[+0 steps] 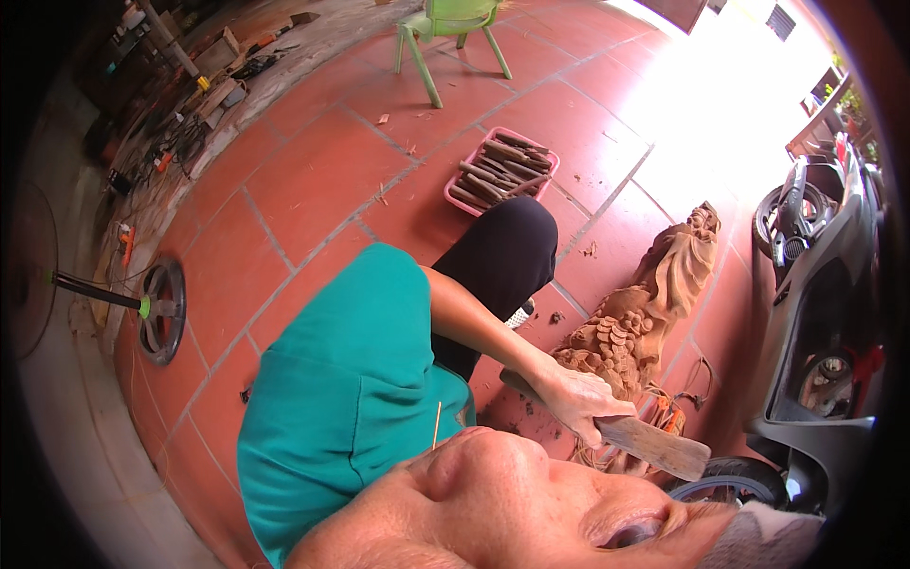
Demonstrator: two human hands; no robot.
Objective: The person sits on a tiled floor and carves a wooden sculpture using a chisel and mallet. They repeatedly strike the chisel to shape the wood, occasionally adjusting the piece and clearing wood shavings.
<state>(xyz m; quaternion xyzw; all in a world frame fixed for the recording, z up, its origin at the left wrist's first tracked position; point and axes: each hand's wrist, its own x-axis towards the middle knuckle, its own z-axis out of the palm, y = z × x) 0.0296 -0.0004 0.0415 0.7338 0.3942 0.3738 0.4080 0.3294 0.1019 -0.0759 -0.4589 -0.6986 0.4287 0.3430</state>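
Note:
My left arm comes from a teal sleeve (332, 379) and reaches to the right. My left hand (583, 398) is closed round the middle of a long flat wooden bar (664, 448), whose narrower end shows behind the wrist. Just beyond the hand, a carved brown wooden statue (673, 270) lies on the tiled floor. Its robed figure points away from me and its rounded, lumpy base is nearest my hand. The bar hides part of the floor and the base's near edge. My right hand does not show.
A pink basket (452, 197) of several long brown sticks or tool handles stands beyond my knee (521, 237). Farther off is a green plastic chair (453, 21). A motorbike (806, 284) stands at the right, a fan (163, 308) at the left. An orange tangle (666, 417) lies by the statue.

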